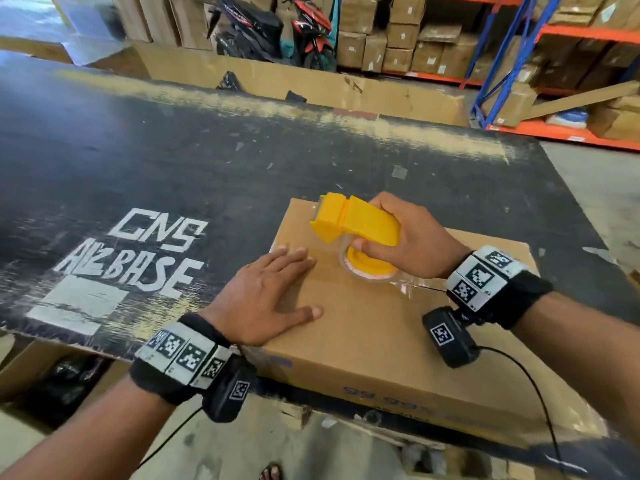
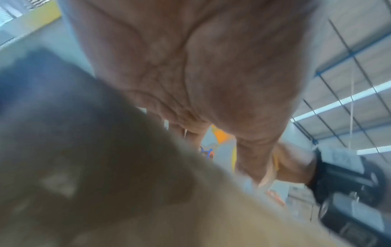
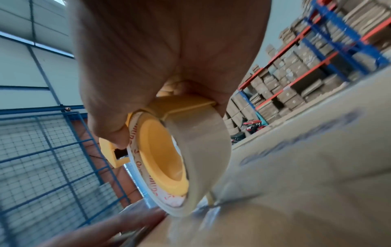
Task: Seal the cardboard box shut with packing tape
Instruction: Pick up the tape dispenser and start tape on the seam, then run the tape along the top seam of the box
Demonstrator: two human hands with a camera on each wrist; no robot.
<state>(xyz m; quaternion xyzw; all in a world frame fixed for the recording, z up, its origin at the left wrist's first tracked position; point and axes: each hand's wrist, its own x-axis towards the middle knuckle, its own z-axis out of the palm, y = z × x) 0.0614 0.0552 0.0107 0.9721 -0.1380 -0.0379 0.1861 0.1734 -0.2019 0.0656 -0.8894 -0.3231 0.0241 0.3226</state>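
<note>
The right hand point(image 1: 412, 237) grips the yellow tape dispenser point(image 1: 353, 220) mid-seam on the cardboard box point(image 1: 381, 327) while the flat left hand point(image 1: 266, 296) presses the lid; next, probably roll on.

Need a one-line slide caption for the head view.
Right hand grips yellow tape dispenser on cardboard box; left hand rests flat on its top.

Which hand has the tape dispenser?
The right hand: it grips the yellow tape dispenser. The left hand lies flat on the cardboard box.
</note>
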